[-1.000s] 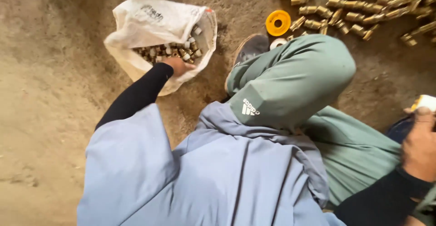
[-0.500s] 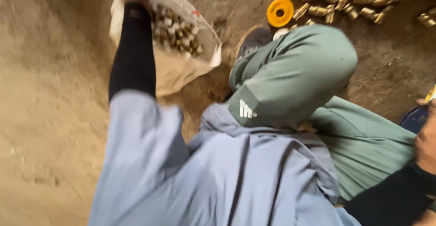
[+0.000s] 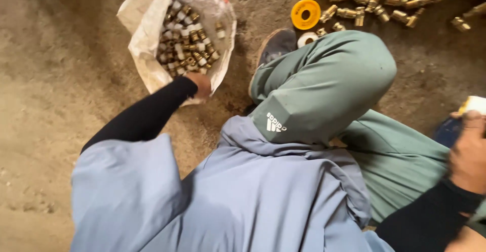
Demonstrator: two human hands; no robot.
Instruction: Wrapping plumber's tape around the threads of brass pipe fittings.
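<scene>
Left hand [image 3: 201, 85] grips one white bag's [image 3: 147, 65] rim — dozens of brass fittings [image 3: 187, 42] inside; right hand's [image 3: 468, 153] grip unclear.

head view, steeply downward, close over lap [image 3: 263, 201]

Yellow tape spool [image 3: 306, 14] beside scattered brass fittings [image 3: 395, 0].

Left hand [image 3: 201, 85] is at the rim of the bag [image 3: 147, 54]; its fingers are hidden, grip indeterminate. Right hand [image 3: 468, 151] is cut off by the right edge and blurred. Fittings [image 3: 187, 44] are too small to identify.
</scene>
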